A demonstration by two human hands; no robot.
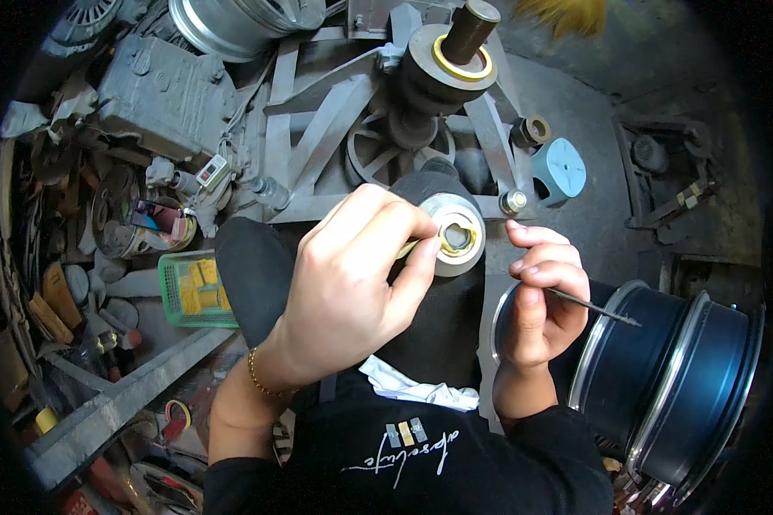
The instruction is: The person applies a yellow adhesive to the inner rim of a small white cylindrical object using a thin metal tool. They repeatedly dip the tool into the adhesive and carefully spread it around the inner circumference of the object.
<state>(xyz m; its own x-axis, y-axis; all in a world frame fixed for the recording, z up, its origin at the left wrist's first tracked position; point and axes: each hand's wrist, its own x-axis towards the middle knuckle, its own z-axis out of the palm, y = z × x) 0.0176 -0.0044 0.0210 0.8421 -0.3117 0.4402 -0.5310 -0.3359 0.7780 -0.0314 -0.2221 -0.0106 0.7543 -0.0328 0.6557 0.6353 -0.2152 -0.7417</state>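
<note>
In front of my body is a round metal hub or cap (453,239) with a pale ring face and an irregular yellow edge around its central opening. My left hand (361,277) reaches over its left side, thumb and forefinger pinching a thin yellowish strip (406,249) beside the opening. To the right of the hub, my right hand (546,290) holds a thin dark metal tool (592,305), whose far end points right. The kind of tool cannot be told. A folded white cloth (419,387) lies at my lap.
A grey metal frame (328,129) carries a thick upright shaft (469,32) ahead. Dark blue wheel rims (667,380) stand at right, a light blue stool (565,168) behind them. At left are a green basket (167,290) with yellow pieces, a switch box (212,172) and a grey metal beam (129,405).
</note>
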